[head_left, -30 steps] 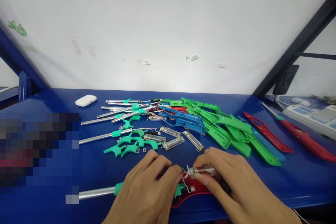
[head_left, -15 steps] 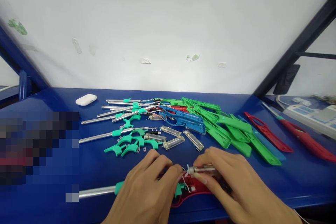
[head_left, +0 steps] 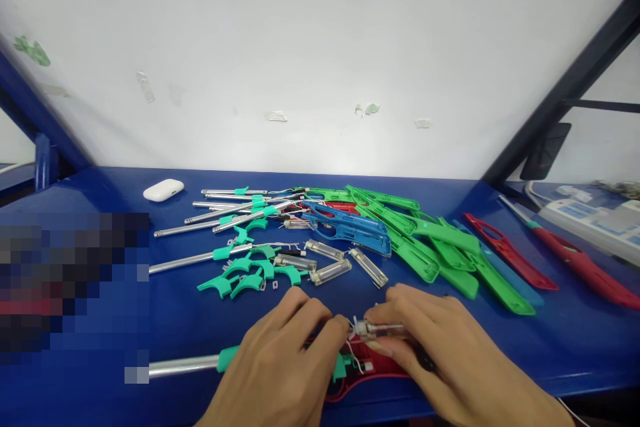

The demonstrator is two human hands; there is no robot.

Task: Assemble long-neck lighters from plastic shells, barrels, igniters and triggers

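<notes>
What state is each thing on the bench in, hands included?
Red plastic shell under the hands: open, white wire showing
Left hand: curled over shell, grip hidden
Clear plastic tank: held
Right hand: pinching tank
Loose clear tanks: lying flat
Green plastic shells: separate, overlapping
Teal plastic pieces: loose, scattered
White oval case: closed
Red metal-tipped lighter: assembled

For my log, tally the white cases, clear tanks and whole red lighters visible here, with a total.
White case: 1
Clear tanks: 6, one in the right hand, one partly covered
Whole red lighter: 1
Total: 8
</notes>
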